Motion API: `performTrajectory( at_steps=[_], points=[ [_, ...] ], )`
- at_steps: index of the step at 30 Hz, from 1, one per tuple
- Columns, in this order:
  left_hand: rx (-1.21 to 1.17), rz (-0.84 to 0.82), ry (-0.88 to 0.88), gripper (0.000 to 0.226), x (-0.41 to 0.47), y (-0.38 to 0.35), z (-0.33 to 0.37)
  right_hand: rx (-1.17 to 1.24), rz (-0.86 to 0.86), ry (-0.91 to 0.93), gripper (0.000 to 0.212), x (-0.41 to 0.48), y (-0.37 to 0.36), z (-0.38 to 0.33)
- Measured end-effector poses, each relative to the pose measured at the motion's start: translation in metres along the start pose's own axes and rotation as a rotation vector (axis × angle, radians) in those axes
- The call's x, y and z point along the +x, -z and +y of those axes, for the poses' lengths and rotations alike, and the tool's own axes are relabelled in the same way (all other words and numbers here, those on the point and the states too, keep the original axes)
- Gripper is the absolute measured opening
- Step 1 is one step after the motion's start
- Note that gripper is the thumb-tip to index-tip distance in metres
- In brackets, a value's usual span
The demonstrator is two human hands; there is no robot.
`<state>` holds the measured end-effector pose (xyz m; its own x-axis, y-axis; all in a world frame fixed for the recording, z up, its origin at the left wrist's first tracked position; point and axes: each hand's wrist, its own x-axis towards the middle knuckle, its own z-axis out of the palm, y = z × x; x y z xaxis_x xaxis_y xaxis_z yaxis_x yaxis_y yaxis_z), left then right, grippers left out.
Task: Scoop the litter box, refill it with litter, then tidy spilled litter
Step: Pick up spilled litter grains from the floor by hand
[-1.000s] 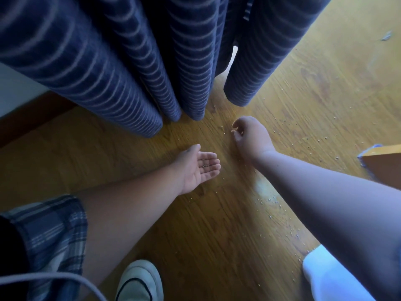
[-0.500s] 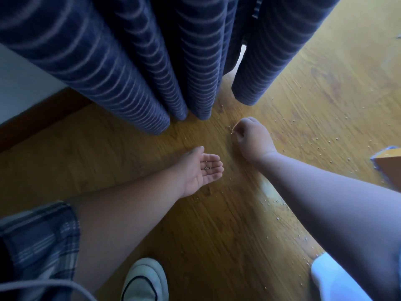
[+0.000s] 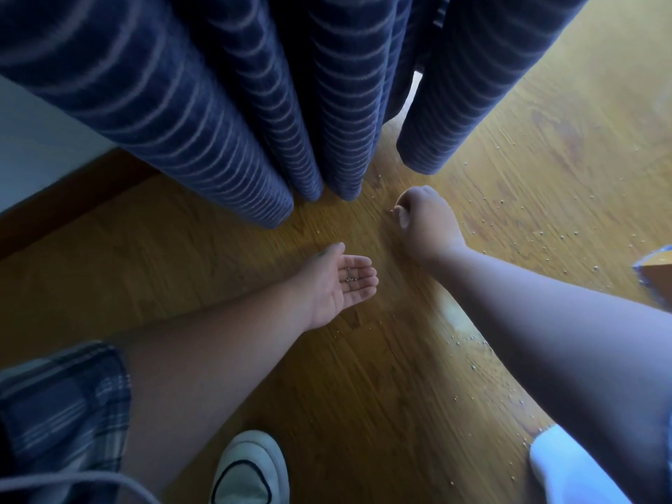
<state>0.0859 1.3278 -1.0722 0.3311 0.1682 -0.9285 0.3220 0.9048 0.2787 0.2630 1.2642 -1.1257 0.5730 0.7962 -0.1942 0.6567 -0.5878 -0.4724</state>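
My left hand (image 3: 336, 285) lies palm up just above the wooden floor, fingers relaxed, with a few small litter grains (image 3: 350, 277) resting on the fingers. My right hand (image 3: 425, 221) is down on the floor a little beyond and to the right, fingers curled with thumb and fingertips together at a grain near the curtain hem; whether a grain is between them is hidden. Several spilled litter grains (image 3: 542, 234) dot the floor to the right of that hand, and more spilled grains (image 3: 472, 367) lie beneath my right forearm.
A dark blue striped curtain (image 3: 254, 114) hangs in folds to the floor just beyond both hands. A white wall and brown skirting (image 3: 54, 209) run along the left. A blue-edged orange object (image 3: 656, 271) pokes in at the right edge. My white shoe (image 3: 251, 471) stands at the bottom.
Both hands stay almost where they were; the right hand has edged slightly toward the curtain. The view has shifted a little, pushing the orange object further to the right edge.
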Motion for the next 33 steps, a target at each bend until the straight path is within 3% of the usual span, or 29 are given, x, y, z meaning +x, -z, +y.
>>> performTrajectory(
  at_steps=[13, 22, 33],
  points=[
    [-0.012, 0.012, 0.015, 0.047, -0.008, 0.003, 0.001, -0.173, -0.031, 0.057, 0.011, 0.003, -0.008, -0.007],
    [-0.065, -0.006, 0.019, 0.047, -0.014, 0.011, 0.004, -0.025, 0.008, -0.012, 0.009, 0.032, -0.015, -0.032],
    [-0.081, 0.027, 0.036, 0.047, -0.025, 0.024, 0.004, -0.211, -0.023, 0.012, 0.005, 0.028, -0.019, -0.041]
  ],
)
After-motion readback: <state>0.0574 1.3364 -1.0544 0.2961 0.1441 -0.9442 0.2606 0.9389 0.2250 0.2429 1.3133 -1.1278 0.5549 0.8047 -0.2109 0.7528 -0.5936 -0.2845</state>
